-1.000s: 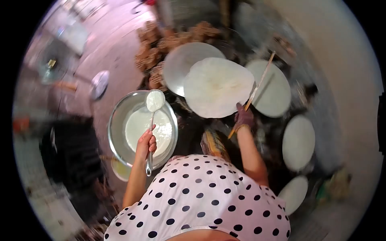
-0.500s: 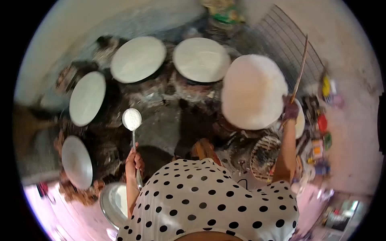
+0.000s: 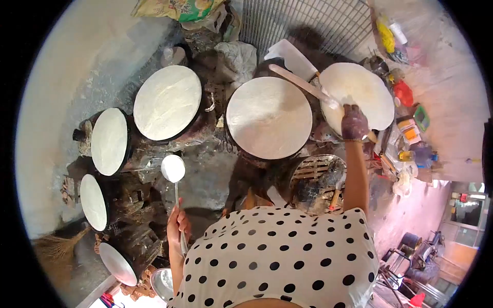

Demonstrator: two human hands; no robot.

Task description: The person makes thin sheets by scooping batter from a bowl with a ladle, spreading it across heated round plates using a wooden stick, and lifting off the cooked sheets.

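My left hand is closed round the handle of a metal ladle, whose bowl holds white batter. The bowl hangs above the grey floor, apart from the pans. On my right hand is a dark, stained glove. It is closed on the lower end of a long, flat wooden stick, over a pale round sheet at the right. The fingers are partly hidden. Left of that hand, a round pan is covered by a whitish layer.
More white-covered pans curve down the left side, ending in a greyish pan. A white flat board and a wire grid stand behind. Near my right arm is a round opening with a slatted rack. A metal bowl is low left.
The view has turned right. My right hand has moved inward over the pale sheet, and its stick has swung from nearly upright to leaning left. My left hand still holds the batter-filled ladle.
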